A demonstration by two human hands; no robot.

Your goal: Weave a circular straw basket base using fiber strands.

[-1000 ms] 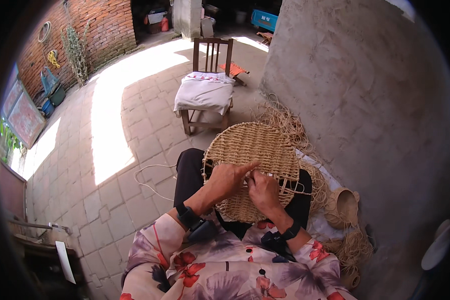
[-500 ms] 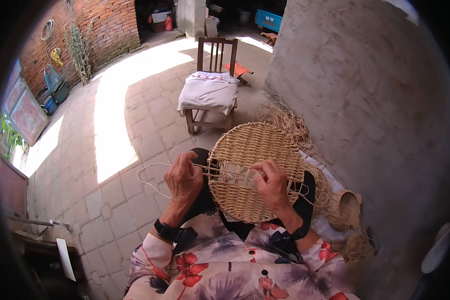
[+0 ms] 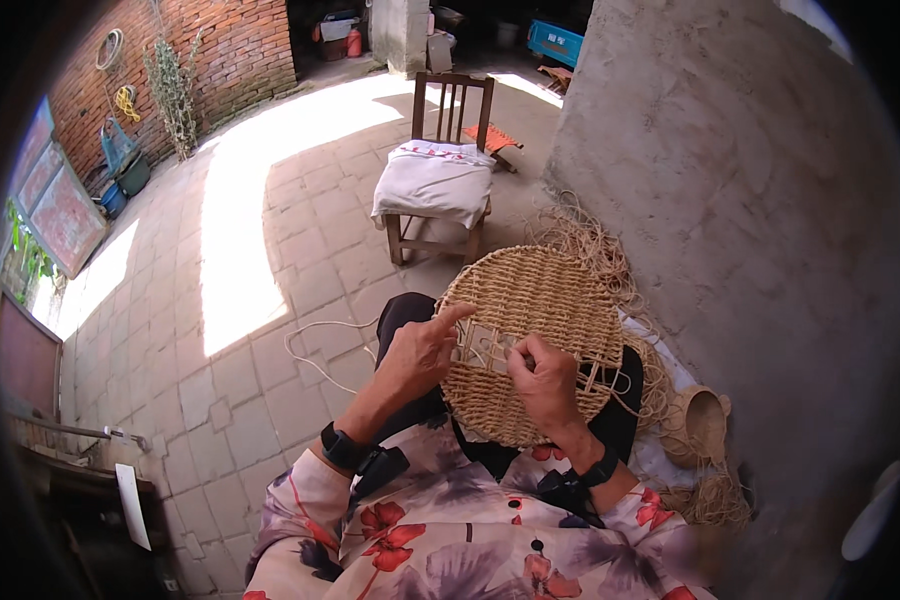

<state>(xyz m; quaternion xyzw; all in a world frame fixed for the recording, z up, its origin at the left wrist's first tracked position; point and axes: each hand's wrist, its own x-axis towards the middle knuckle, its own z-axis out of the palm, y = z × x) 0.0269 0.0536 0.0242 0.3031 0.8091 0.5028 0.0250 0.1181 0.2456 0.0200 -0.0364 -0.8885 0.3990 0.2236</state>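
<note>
A round woven straw-cord panel [image 3: 530, 290] rests across my lap, with an unwoven gap of bare strands [image 3: 485, 345] through its middle. At the gap's left end is my left hand [image 3: 420, 352], index finger stretched over the panel and the other fingers curled; what they hold, if anything, is hidden. My right hand [image 3: 548, 385] is closed over the right part of the gap, thumb and forefinger pinched at the strands. A thin pale cord [image 3: 315, 365] loops out to the left of my left arm. Short loose ends stick out at the panel's right edge.
Heaps of loose cord [image 3: 585, 240] and a woven basket-like vessel [image 3: 698, 425] lie to the right, along a grey plastered wall [image 3: 730, 180]. Ahead stands a wooden chair [image 3: 435, 185] with a white cloth on its seat. An orange folding stool [image 3: 495, 138] is behind it.
My left hand has moved right, from beside the panel to over its left edge, and its index finger now points out. My right hand stays at the gap. The whole view has shifted slightly.
</note>
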